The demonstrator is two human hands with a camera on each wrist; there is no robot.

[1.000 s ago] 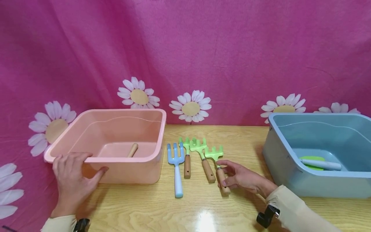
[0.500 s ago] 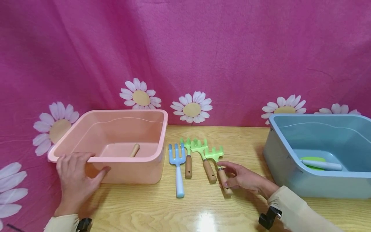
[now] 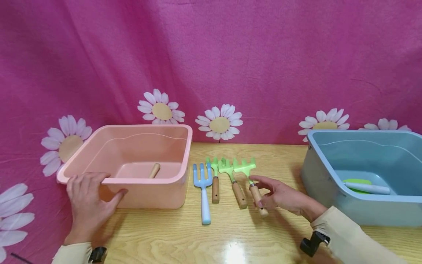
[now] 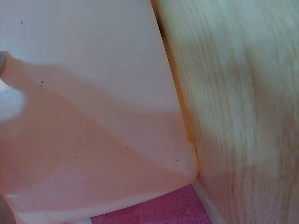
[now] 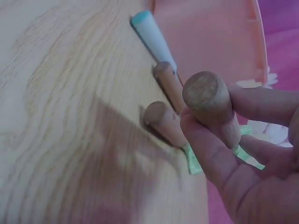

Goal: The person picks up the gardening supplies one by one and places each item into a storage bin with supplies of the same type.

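Note:
In the head view my right hand (image 3: 280,196) pinches the wooden handle of a green hand rake (image 3: 256,196), its tines pointing away from me. The right wrist view shows the handle's end (image 5: 205,93) between thumb and fingers, raised off the table. Left of it lie two more green rakes with wooden handles, one nearer (image 3: 238,194) and one farther left (image 3: 215,189). A blue hand fork (image 3: 205,198) lies beside them. My left hand (image 3: 87,201) grips the near rim of the pink basin (image 3: 148,194), fingers over the edge, thumb against the outer wall.
A wooden handle (image 3: 155,170) leans inside the pink basin. At the right stands a blue basin (image 3: 376,212) holding a tool with a pale handle (image 3: 370,188) and a green part. A pink cloth with daisies (image 3: 263,73) hangs behind the wooden table (image 3: 165,234).
My right hand has lifted the rightmost green rake slightly and moved it a little to the right. The left hand keeps its grip on the basin rim. The whole view has shifted slightly.

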